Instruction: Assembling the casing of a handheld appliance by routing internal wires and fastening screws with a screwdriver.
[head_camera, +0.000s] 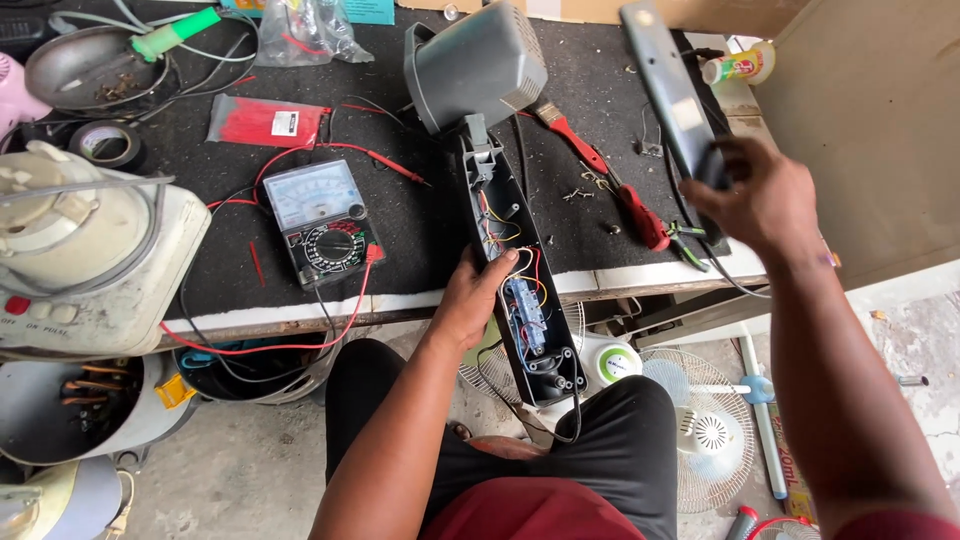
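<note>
A grey fan stand (520, 270) lies opened on the black workbench (420, 215), its motor housing (475, 65) at the far end and coloured wires showing inside. My left hand (472, 300) grips the stand's left edge near the middle. My right hand (752, 195) is raised at the right and holds the long grey cover panel (668, 85) by its near end. Red-handled pliers (640, 215) lie on the bench between the stand and my right hand.
An analogue multimeter (320, 220) with red and black leads sits to the left. A white appliance (85, 260), a tape roll (105, 143), a metal bowl (85, 65), a paintbrush (565, 125) and a bag of red ties (265, 122) lie around. White fans (710, 425) stand on the floor below.
</note>
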